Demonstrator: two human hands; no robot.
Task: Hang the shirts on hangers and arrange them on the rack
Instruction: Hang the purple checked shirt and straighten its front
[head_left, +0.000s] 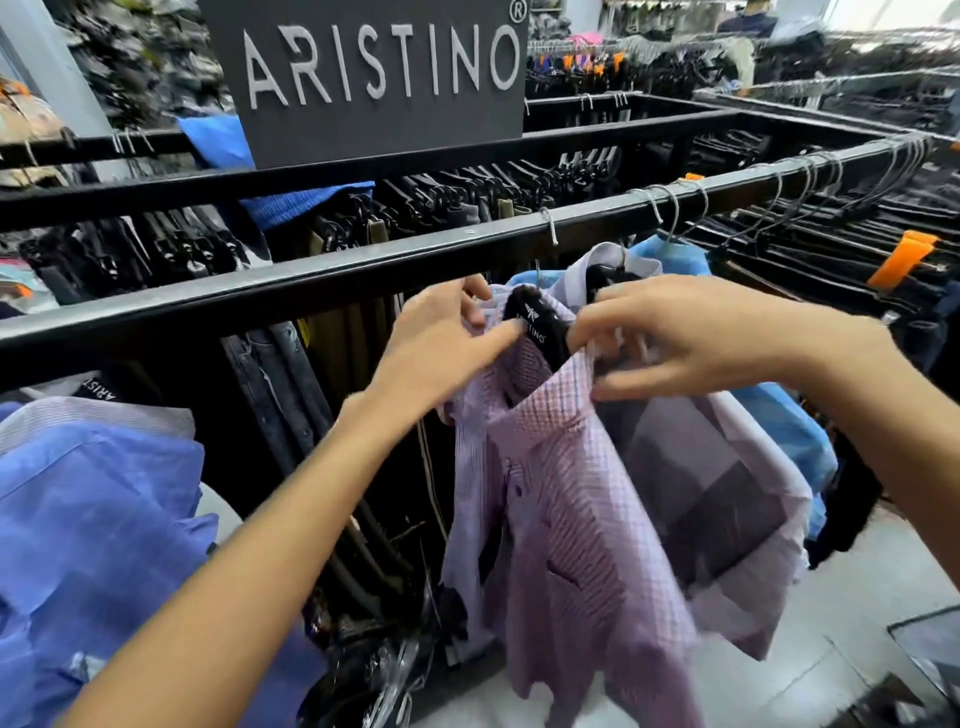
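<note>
A lilac checked shirt (566, 493) hangs on a black hanger (543, 325) just below the black rack rail (291, 280). My left hand (441, 343) grips the left side of the shirt's collar, thumb tip against the hanger. My right hand (691, 332) pinches the collar's right side beside the hanger. Behind this shirt hang a pale lilac shirt (727, 467) and a light blue shirt (795, 431), their wire hooks over the rail. The lilac shirt's own hook is hidden.
Blue shirts (93, 519) lie piled at the lower left. Dark trousers (166, 244) hang in rows behind the rail, under a dark brand sign (374, 67). More racks with dark clothes and orange tags (901, 257) fill the right. White floor tiles (831, 623) show below.
</note>
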